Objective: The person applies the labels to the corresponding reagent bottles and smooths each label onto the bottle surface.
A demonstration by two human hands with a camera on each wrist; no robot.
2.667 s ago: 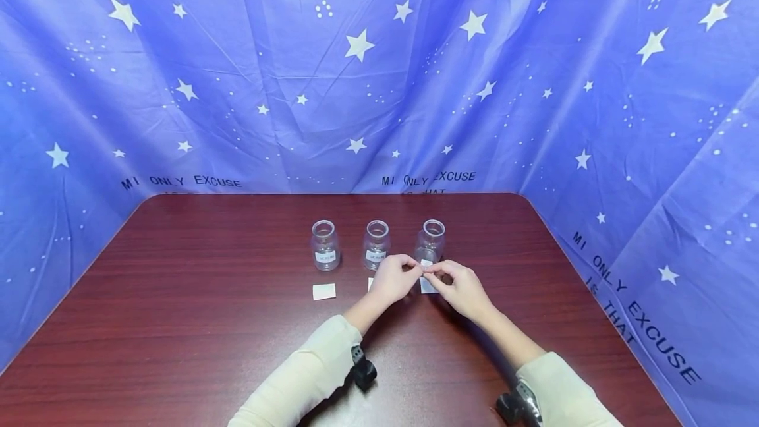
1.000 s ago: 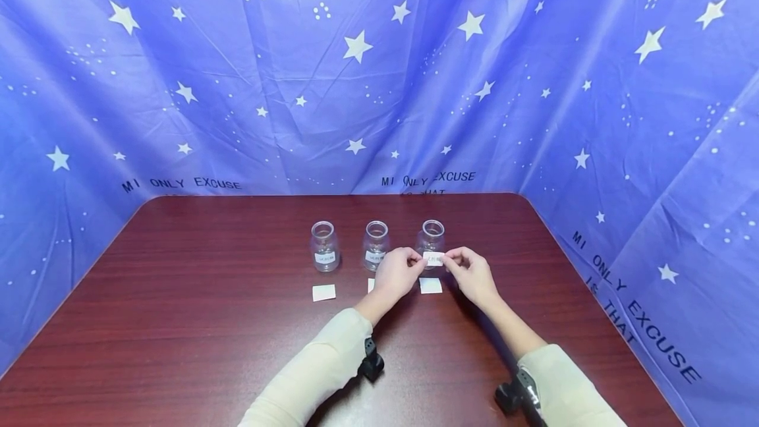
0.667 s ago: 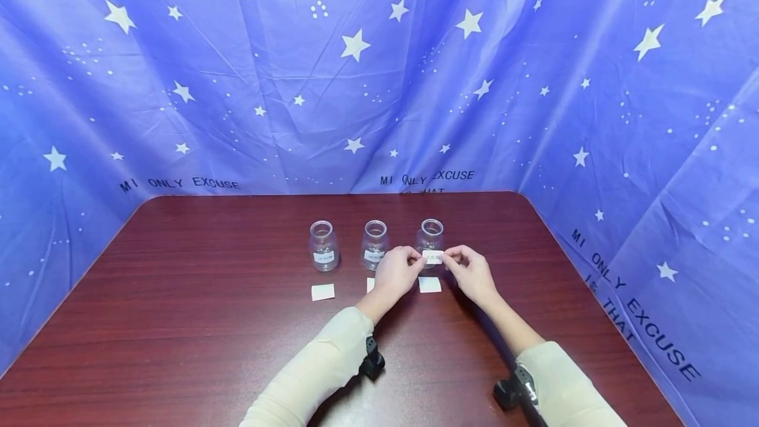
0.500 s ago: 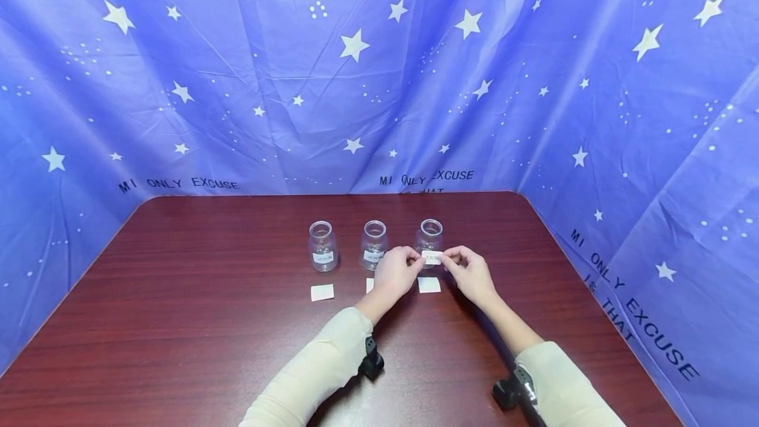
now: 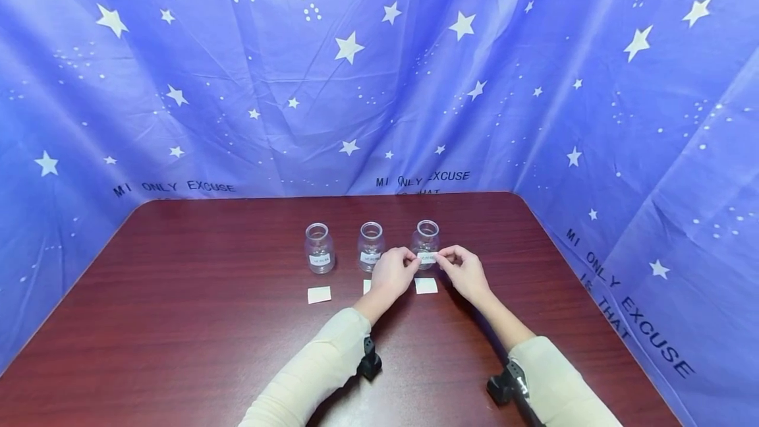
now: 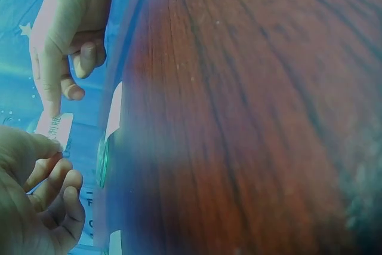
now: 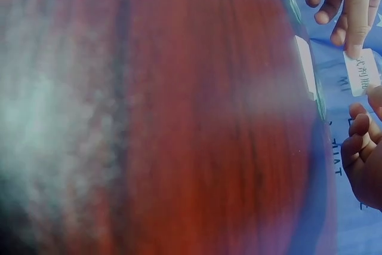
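Note:
A small white label point(image 5: 427, 257) with printed characters stretches between my two hands, right at the front of the rightmost glass jar point(image 5: 427, 237). My left hand point(image 5: 391, 275) pinches its left end between thumb and index finger. At the other end, the thumb and index finger of my right hand point(image 5: 465, 274) pinch the label. In the left wrist view the printed side of the label point(image 6: 55, 131) shows between the fingertips. The other fingers of both hands are loosely bent. Below the label, a blank white paper piece point(image 5: 426, 286) lies on the table.
Two more open glass jars stand in line to the left, the middle jar point(image 5: 371, 242) and the left jar point(image 5: 319, 242), each bearing a printed label. Another white paper piece point(image 5: 319, 294) lies before the left jar; my left hand partly covers one more. A starry blue curtain point(image 5: 267, 71) surrounds the table point(image 5: 207, 321).
Earlier my fingertips met low in front of the right jar, over the paper piece. They have since spread apart and risen slightly, with the label stretched between them. Recently the hands barely move.

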